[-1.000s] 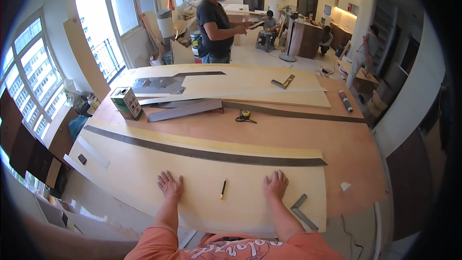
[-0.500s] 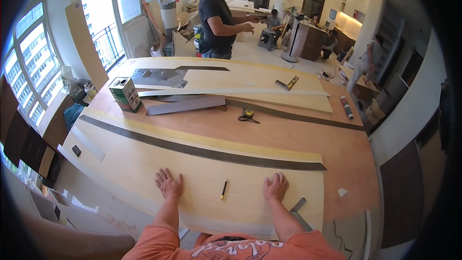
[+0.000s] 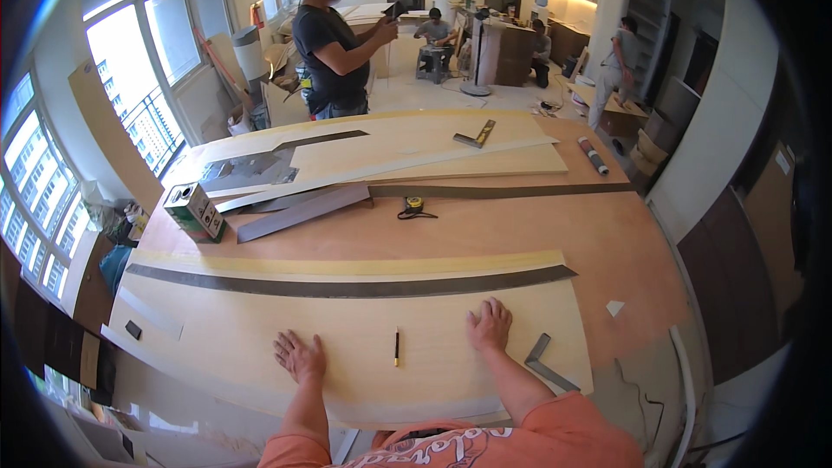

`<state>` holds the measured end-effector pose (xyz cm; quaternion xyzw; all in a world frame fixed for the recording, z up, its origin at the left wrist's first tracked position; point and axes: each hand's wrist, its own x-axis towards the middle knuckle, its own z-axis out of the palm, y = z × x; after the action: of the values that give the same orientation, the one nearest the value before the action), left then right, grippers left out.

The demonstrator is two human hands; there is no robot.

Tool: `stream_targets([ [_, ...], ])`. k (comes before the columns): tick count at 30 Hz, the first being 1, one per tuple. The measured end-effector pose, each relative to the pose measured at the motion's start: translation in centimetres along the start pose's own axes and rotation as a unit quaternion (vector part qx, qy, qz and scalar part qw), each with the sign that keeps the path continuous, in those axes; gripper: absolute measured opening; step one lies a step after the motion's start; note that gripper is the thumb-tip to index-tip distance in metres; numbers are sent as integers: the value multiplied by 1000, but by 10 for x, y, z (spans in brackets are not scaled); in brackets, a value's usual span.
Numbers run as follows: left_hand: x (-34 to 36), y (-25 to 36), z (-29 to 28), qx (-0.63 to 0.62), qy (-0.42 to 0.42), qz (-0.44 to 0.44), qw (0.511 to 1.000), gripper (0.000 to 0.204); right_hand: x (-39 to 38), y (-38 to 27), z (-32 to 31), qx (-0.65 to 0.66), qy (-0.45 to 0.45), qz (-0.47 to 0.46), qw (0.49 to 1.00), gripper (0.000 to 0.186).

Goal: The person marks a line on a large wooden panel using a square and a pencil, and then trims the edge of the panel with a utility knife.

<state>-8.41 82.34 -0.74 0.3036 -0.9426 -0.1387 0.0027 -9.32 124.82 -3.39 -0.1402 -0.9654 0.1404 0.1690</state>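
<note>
The pale panel (image 3: 355, 329) lies flat along the near edge of the bench (image 3: 494, 234), seeming to reach past that edge, which would bring it within easy reach. The left hand (image 3: 300, 357) rests palm down with fingers spread, and the right hand (image 3: 490, 325) lies palm down nearer the panel's right edge, fingers slightly curled; neither has hold of anything, and set this wide apart they look to be steadying the panel or bearing some weight. The pencil (image 3: 397, 347) lies between them, lengthwise toward the far edge, handy for either. The metal square (image 3: 551, 373) sits by the panel's near right corner, within the right hand's reach, while the dark strip (image 3: 347, 284) runs along the panel's far side, just beyond the right fingertips, perhaps to be out of the hands' way
</note>
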Motion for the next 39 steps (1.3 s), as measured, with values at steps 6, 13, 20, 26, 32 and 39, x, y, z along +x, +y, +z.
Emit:
stream_targets([
  [6, 0, 0, -1, 3, 1, -1, 1000, 85, 0, -1, -2, 7, 6, -8, 1000, 49],
  [13, 1, -2, -1, 2, -3, -3, 1000, 85, -1, -3, -3, 14, 27, -19, 999, 46],
  [20, 1, 4, -3, 11, -10, -1, 1000, 85, -2, -2, -4, 18, 20, -3, 1000, 46],
  [26, 1, 3, -2, 10, 1, -2, 1000, 85, 1, 1, 0, -2, 11, -15, 1000, 49],
  [32, 2, 2, -1, 9, -1, -7, 1000, 85, 0, -2, -4, -2, -3, 0, 1000, 50],
  [39, 0, -1, -1, 9, 3, -2, 1000, 84, -2, 0, -2, -2, -2, -8, 1000, 50],
])
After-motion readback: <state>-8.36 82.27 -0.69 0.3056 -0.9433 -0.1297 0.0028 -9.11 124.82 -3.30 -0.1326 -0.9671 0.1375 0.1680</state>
